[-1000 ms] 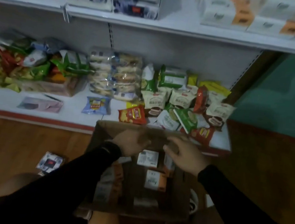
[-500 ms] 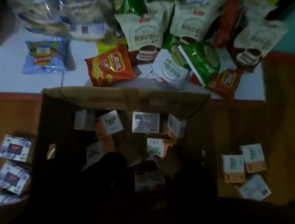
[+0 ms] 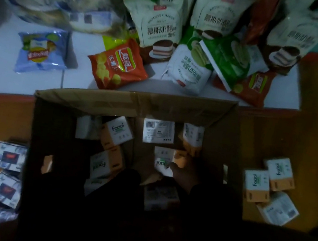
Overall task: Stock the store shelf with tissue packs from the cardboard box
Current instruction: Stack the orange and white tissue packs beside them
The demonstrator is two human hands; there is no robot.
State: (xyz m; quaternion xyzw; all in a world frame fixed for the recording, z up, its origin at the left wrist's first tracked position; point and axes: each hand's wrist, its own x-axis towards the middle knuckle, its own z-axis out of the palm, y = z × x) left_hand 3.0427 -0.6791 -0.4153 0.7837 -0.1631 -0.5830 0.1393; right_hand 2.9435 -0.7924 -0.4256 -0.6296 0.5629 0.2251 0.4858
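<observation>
the right hand [image 3: 185,170] reaches down into the open brown cardboard box [image 3: 135,105] and lies against a white and orange tissue pack marked "facial" [image 3: 163,161] near the box's middle; whether its fingers close round that pack i cannot tell in the dark. the left hand is lost in shadow under a black sleeve [image 3: 115,192]. more such packs lie along the box's far wall. three white and orange packs [image 3: 267,184] sit on the wooden floor [image 3: 1,118] beside the box's right wall.
</observation>
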